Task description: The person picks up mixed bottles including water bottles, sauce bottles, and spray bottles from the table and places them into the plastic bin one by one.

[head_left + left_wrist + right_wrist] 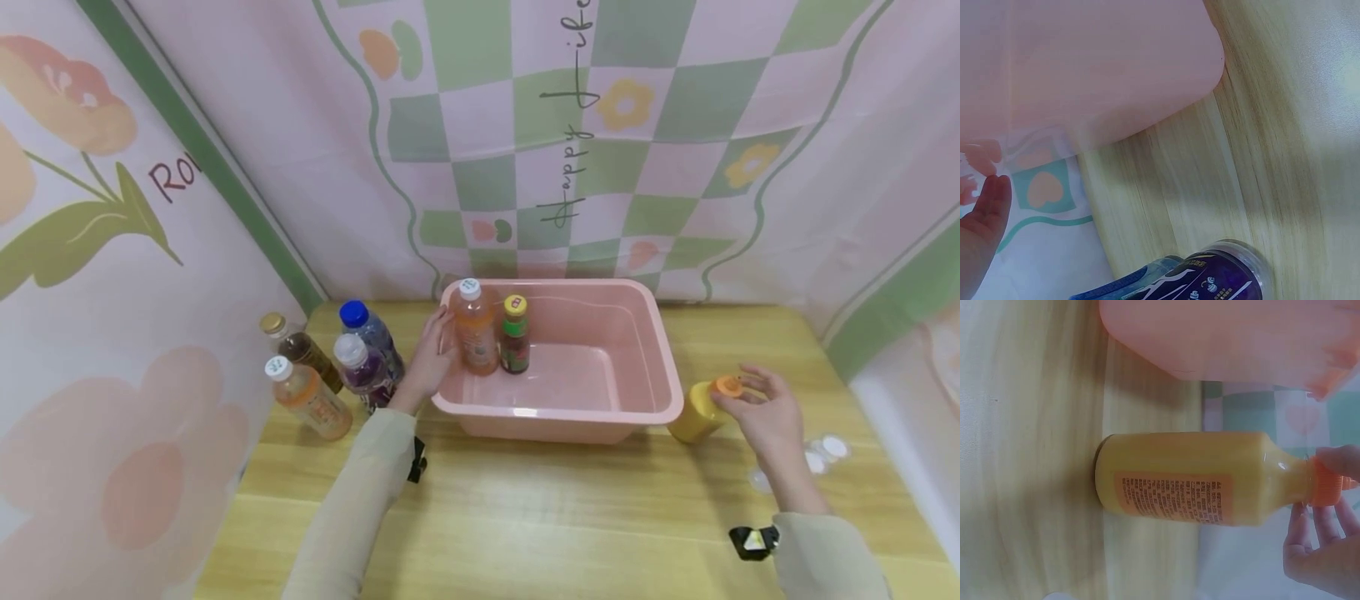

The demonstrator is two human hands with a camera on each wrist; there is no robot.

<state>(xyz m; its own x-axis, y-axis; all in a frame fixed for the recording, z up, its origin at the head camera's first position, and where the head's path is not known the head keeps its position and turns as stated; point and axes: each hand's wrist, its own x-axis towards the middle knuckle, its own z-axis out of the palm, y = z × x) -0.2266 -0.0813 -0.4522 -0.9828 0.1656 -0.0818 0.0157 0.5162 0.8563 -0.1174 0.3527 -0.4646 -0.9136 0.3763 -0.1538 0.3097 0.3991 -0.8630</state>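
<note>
A pink basin [645,321] stands mid-table. Inside it, at the left, stand an orange drink bottle with a white cap [477,329] and a small green-labelled bottle with a yellow cap [514,336]. My left hand [433,348] reaches over the basin's left rim, fingers straight beside the orange bottle; whether they touch it is unclear. To the right of the basin stands a yellow juice bottle [693,412] [1191,478]. My right hand [738,392] pinches its orange cap [1325,482] between thumb and fingers [1310,531].
Four bottles stand left of the basin: a brown one [296,343], a blue-capped one [369,329], a purple one [362,368] [1222,278] and an orange one [309,400]. Clear lids [825,452] lie at the right. Patterned cloth walls the wooden table [525,517].
</note>
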